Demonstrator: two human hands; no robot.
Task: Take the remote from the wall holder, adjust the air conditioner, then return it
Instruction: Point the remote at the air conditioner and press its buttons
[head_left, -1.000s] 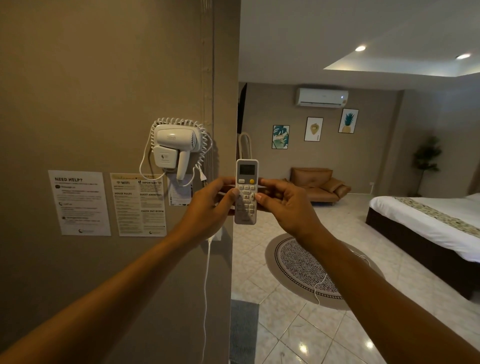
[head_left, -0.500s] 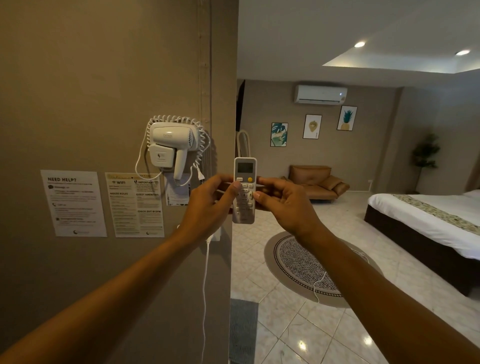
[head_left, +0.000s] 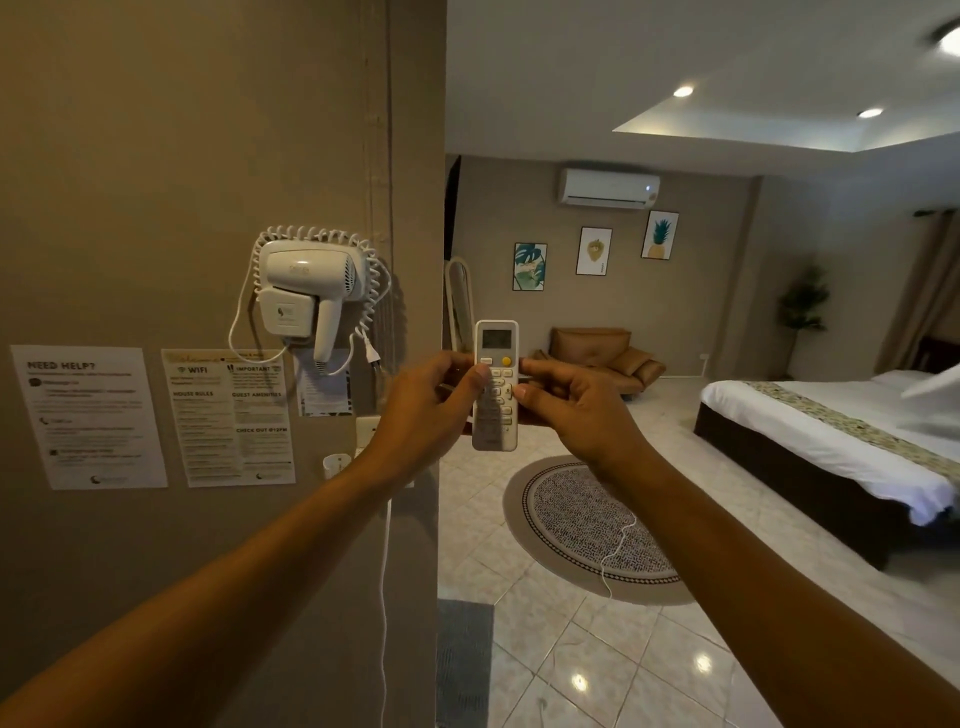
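We hold the remote (head_left: 495, 387) upright at arm's length, screen toward us, beside the wall corner. Our left hand (head_left: 423, 410) and right hand (head_left: 574, 410) both grip it, fingers curled around its edges, each thumb pressed on the button area. Air conditioner (head_left: 608, 188) sits high on the far wall, a small light lit on it. Hair dryer (head_left: 306, 293) hangs on the near wall, left of the remote.

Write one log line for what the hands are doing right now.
phase: adjusting | remote: upright, both hands | left hand: holding | right hand: holding | air conditioner: ahead
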